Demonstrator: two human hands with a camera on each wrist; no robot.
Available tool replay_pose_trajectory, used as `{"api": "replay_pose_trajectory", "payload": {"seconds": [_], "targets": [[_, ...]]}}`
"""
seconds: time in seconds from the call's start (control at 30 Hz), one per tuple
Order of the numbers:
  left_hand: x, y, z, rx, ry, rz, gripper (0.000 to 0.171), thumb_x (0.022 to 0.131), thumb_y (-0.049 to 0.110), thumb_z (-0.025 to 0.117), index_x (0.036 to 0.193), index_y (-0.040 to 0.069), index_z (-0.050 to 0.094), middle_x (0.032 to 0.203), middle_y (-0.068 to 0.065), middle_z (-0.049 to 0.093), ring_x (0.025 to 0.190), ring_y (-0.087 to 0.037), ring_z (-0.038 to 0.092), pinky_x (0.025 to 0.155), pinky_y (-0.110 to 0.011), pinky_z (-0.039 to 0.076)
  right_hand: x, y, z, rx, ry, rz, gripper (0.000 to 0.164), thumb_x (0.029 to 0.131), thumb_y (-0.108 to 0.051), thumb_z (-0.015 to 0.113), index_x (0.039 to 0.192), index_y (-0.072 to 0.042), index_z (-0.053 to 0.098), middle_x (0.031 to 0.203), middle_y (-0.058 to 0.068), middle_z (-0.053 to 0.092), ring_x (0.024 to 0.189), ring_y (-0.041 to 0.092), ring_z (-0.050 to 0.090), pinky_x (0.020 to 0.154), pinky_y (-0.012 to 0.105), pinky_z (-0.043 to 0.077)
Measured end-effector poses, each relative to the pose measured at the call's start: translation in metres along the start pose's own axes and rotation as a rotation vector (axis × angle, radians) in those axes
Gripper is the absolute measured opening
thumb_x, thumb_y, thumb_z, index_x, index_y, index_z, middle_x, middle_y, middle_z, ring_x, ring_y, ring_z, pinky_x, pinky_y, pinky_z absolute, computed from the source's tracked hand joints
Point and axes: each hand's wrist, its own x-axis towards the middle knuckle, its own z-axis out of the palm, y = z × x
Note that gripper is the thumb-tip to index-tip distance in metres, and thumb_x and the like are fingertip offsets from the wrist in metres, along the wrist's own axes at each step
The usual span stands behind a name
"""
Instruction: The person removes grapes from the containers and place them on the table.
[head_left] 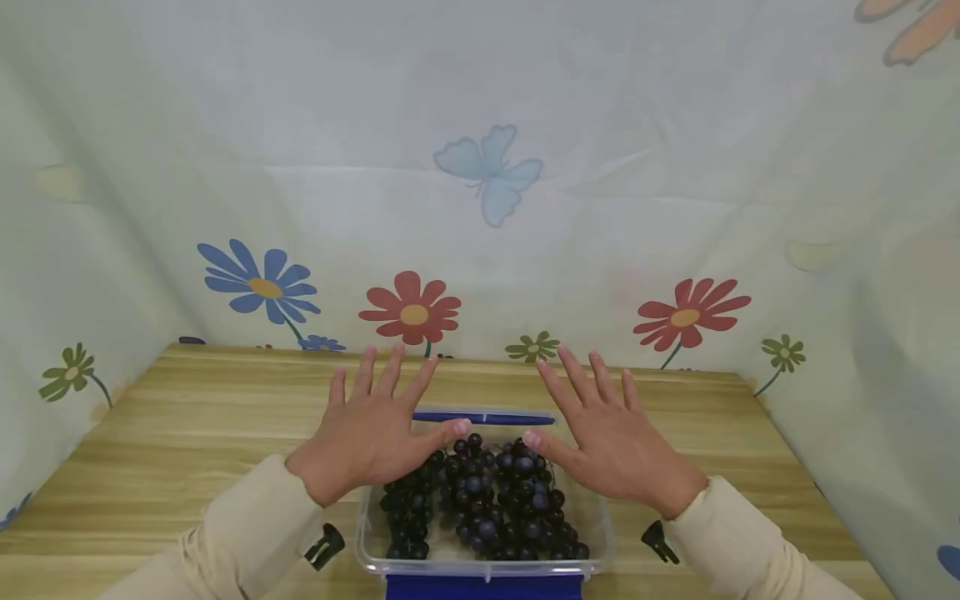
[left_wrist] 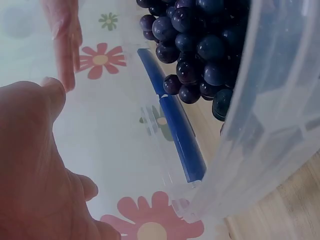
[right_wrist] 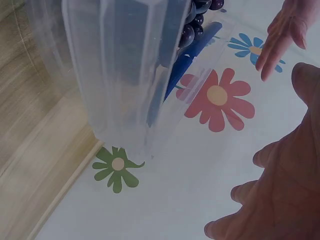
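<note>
Several bunches of dark purple grapes [head_left: 480, 508] lie in a clear plastic container [head_left: 605, 533] with blue side clasps. Over the container's left side hovers my left hand [head_left: 375, 437], palm down with fingers spread and nothing held. My right hand [head_left: 607, 442] mirrors it above the right side, fingers also spread and holding nothing. Both thumbs point inward over the grapes, and a gap parts them. In the left wrist view, the left hand [left_wrist: 35, 170] is beyond the container's wall, apart from it. The right wrist view shows the right hand [right_wrist: 280, 175] apart from the container too.
The container stands on a wood-grain table [head_left: 247, 400]. Its far blue clasp [head_left: 483, 418] faces the back, and a near blue clasp [head_left: 483, 587] hangs at the front. Behind the table hangs a white curtain [head_left: 600, 233] printed with flowers and a butterfly.
</note>
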Motion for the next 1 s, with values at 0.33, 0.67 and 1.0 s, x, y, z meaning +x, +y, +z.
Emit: {"api": "replay_pose_trajectory", "payload": {"seconds": [0.33,0.67,1.0], "targets": [[-0.007,-0.007,0.004,0.002,0.015,0.01,0.1,0.091,0.089,0.033,0.168,0.027,0.021,0.176,-0.02,0.007,0.161,-0.053,-0.004,0.121,-0.08,-0.003,-0.003,-0.004,0.005,0.0,0.0,0.004,0.085,0.101,-0.073,0.042,0.168,-0.034,0.007,0.178,0.002,-0.004,0.163,0.046,-0.003,0.122,0.079,0.002],[-0.012,-0.01,0.009,0.015,0.023,0.015,0.101,0.09,0.09,0.035,0.168,0.027,0.021,0.176,-0.02,0.008,0.161,-0.052,-0.003,0.122,-0.079,0.002,-0.008,-0.002,0.013,0.002,0.015,0.002,0.084,0.101,-0.072,0.042,0.168,-0.032,0.01,0.178,0.001,-0.002,0.163,0.046,-0.001,0.123,0.078,0.001],[-0.015,-0.014,0.014,0.004,0.002,0.026,0.103,0.088,0.092,0.036,0.168,0.028,0.021,0.176,-0.019,0.005,0.161,-0.051,-0.001,0.123,-0.077,0.003,-0.013,-0.001,0.017,0.015,0.0,0.012,0.086,0.1,-0.074,0.042,0.168,-0.034,0.007,0.178,-0.002,-0.006,0.164,0.042,-0.005,0.123,0.077,-0.001]]}}
